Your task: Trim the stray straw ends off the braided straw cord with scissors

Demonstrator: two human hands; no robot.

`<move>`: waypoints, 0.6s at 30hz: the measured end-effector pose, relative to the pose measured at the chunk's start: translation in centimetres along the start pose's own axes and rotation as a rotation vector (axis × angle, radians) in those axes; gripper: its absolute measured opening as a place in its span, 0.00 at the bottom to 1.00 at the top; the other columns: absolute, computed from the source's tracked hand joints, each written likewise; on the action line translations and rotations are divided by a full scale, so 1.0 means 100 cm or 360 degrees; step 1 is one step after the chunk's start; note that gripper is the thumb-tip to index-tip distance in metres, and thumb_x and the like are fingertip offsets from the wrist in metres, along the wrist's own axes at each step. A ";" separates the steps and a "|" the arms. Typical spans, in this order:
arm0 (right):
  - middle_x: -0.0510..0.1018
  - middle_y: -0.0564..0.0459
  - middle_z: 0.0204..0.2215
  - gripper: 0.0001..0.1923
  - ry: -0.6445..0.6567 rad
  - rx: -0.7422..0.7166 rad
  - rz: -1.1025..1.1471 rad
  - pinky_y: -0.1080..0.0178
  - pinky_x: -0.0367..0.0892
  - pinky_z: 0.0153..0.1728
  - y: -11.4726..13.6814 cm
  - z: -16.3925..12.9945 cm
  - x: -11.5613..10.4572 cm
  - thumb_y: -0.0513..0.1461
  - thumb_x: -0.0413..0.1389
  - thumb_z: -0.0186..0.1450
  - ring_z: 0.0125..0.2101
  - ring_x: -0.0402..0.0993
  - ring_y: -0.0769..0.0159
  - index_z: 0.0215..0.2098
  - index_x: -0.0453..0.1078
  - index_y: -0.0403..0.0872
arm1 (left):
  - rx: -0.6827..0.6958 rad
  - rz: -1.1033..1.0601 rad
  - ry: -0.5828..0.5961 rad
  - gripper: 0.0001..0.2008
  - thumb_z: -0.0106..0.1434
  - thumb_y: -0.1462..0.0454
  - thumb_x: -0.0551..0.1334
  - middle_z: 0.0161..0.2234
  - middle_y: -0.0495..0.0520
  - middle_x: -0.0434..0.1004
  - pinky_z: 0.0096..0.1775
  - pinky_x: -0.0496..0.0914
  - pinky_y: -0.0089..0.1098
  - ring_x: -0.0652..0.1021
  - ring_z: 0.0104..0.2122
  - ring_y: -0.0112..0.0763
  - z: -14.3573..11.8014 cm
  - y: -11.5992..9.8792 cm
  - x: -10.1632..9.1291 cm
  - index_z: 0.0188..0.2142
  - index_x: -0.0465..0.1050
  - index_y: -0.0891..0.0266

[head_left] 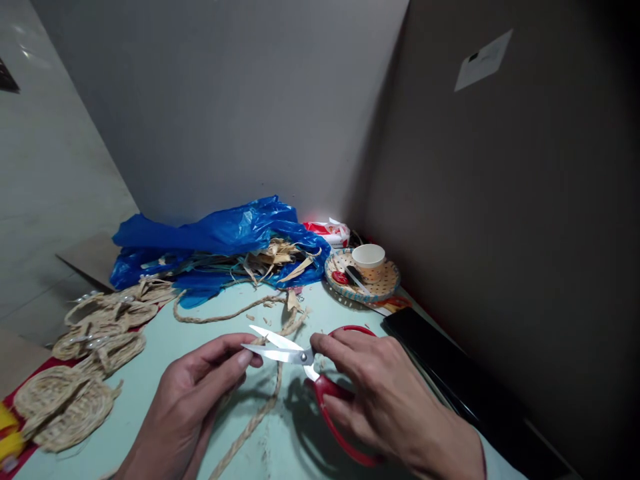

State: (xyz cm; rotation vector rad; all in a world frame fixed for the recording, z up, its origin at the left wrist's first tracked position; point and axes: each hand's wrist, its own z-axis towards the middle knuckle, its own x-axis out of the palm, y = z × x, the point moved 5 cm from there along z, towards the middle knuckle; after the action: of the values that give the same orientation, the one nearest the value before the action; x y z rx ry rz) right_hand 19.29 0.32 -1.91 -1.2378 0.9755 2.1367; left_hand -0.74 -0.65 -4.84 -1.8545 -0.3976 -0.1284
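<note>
My left hand (193,393) is closed, with thumb and fingers pinching the end of a twisted straw rope (253,427). Red-handled scissors (303,358) are gripped in my right hand (385,383), its fingers through the loops. The blades stand apart, with a short bit of rope end between them close to my left fingertips. I cannot tell whether the blades touch it. One length of rope runs down to the table's front, passing below the scissors. Another stretch (220,317) curves across the pale green table (165,333) behind my hands.
A blue plastic bag (200,233) with dry fibre strips (275,257) lies at the back. Right of it are a woven tray (387,287), a paper cup (369,263) and a red-white packet (330,233). Several woven slippers (75,407) line the left edge. A long black object (460,373) borders the right.
</note>
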 end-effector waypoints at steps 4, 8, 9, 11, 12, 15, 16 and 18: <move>0.74 0.53 0.29 0.07 0.0028 0.0031 0.0056 0.63 0.51 0.27 -0.001 0.001 0.001 0.36 0.54 0.62 0.26 0.63 0.66 0.38 0.72 0.47 | 0.0006 0.0037 0.0042 0.14 0.52 0.62 0.76 0.31 0.54 0.85 0.36 0.77 0.27 0.80 0.33 0.35 0.002 0.001 -0.002 0.38 0.83 0.61; 0.75 0.54 0.28 0.10 0.0048 0.0114 0.0229 0.64 0.53 0.28 -0.003 0.004 0.001 0.33 0.56 0.57 0.24 0.63 0.68 0.37 0.73 0.48 | 0.0015 0.0036 0.0021 0.16 0.50 0.61 0.77 0.31 0.52 0.86 0.37 0.76 0.26 0.80 0.34 0.34 0.005 0.004 -0.006 0.39 0.83 0.59; 0.75 0.55 0.28 0.11 0.0052 0.0128 0.0250 0.65 0.53 0.28 -0.003 0.004 0.001 0.33 0.56 0.56 0.24 0.63 0.68 0.37 0.74 0.48 | 0.0022 0.0034 0.0026 0.16 0.49 0.61 0.78 0.31 0.52 0.85 0.36 0.76 0.25 0.80 0.34 0.34 0.006 0.004 -0.006 0.39 0.83 0.59; 0.75 0.54 0.28 0.11 0.0060 0.0142 0.0256 0.65 0.53 0.28 -0.005 0.004 0.003 0.33 0.56 0.57 0.24 0.63 0.68 0.37 0.74 0.48 | 0.0035 0.0028 0.0031 0.17 0.49 0.60 0.78 0.31 0.53 0.85 0.35 0.76 0.26 0.80 0.33 0.35 0.008 0.005 -0.006 0.39 0.83 0.59; 0.75 0.54 0.28 0.11 0.0061 0.0137 0.0245 0.65 0.53 0.28 -0.005 0.003 0.004 0.33 0.56 0.57 0.24 0.63 0.68 0.38 0.74 0.48 | 0.0038 0.0028 0.0016 0.18 0.49 0.60 0.78 0.31 0.53 0.86 0.35 0.76 0.26 0.80 0.33 0.35 0.008 0.005 -0.006 0.39 0.83 0.59; 0.76 0.53 0.29 0.09 0.0060 0.0094 0.0168 0.65 0.52 0.27 -0.006 0.002 0.007 0.34 0.55 0.60 0.25 0.63 0.67 0.38 0.74 0.48 | 0.0020 0.0067 0.0002 0.17 0.50 0.61 0.77 0.33 0.54 0.86 0.37 0.76 0.26 0.80 0.35 0.35 0.010 0.007 -0.008 0.40 0.83 0.59; 0.76 0.53 0.28 0.08 0.0060 0.0079 0.0136 0.65 0.51 0.27 -0.007 0.002 0.008 0.34 0.55 0.61 0.25 0.62 0.67 0.38 0.73 0.47 | 0.0008 0.0087 0.0012 0.15 0.50 0.61 0.77 0.33 0.53 0.86 0.38 0.76 0.25 0.80 0.36 0.35 0.010 0.007 -0.009 0.39 0.83 0.59; 0.75 0.53 0.27 0.07 0.0062 0.0060 0.0081 0.64 0.49 0.26 -0.007 0.001 0.009 0.34 0.54 0.63 0.23 0.60 0.68 0.37 0.73 0.47 | -0.0007 0.0123 0.0037 0.13 0.52 0.62 0.76 0.34 0.52 0.85 0.40 0.76 0.25 0.79 0.37 0.34 0.011 0.008 -0.010 0.38 0.83 0.59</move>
State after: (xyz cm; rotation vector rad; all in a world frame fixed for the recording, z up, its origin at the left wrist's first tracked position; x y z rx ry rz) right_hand 19.24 0.89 -2.92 -1.2537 1.0694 2.1299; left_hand -1.47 0.00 -6.24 -1.8682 -0.3092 -0.0984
